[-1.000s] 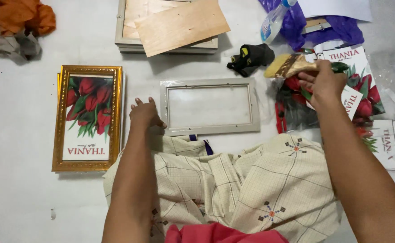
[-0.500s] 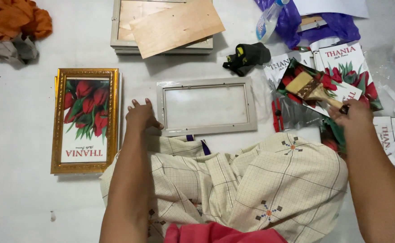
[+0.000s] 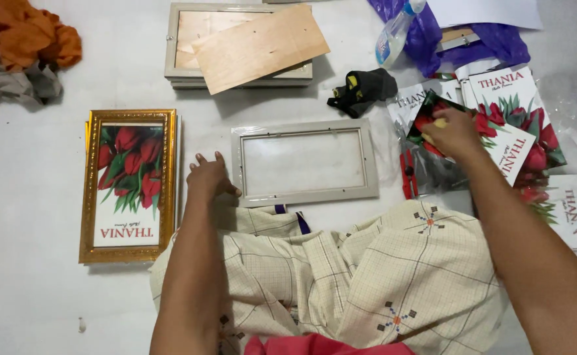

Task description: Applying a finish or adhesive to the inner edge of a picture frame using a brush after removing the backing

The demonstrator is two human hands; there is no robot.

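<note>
Left hand (image 3: 206, 179) is laid flat, fingers spread, gripping nothing; its fingertips rest at the lower left corner of the grey picture frame (image 3: 303, 162). Right hand (image 3: 451, 133) is closed down on a printed tulip sheet (image 3: 499, 141) atop a loose pile of like sheets; a small yellowish object is seen at the fingers, but what it is cannot be told.

The grey frame lies face down on the floor (image 3: 32, 302), between the two hands and just ahead of the checked cloth (image 3: 341, 283) over the lap. It is judged light and rigid at the rails, with a clear pane in the opening that is likely fragile and slippery; it is best taken by the outer rails on opposite sides, never pressed at the centre. The sheet is judged thin, glossy and easily creased; an edge or corner grip is advised.

Left of the left hand a gold frame (image 3: 129, 186) holding the tulip print is noted. Beyond the hands a plywood backing board (image 3: 261, 47) is set across another frame, with a black glove (image 3: 362, 90) and a spray bottle (image 3: 396, 33) nearby.
</note>
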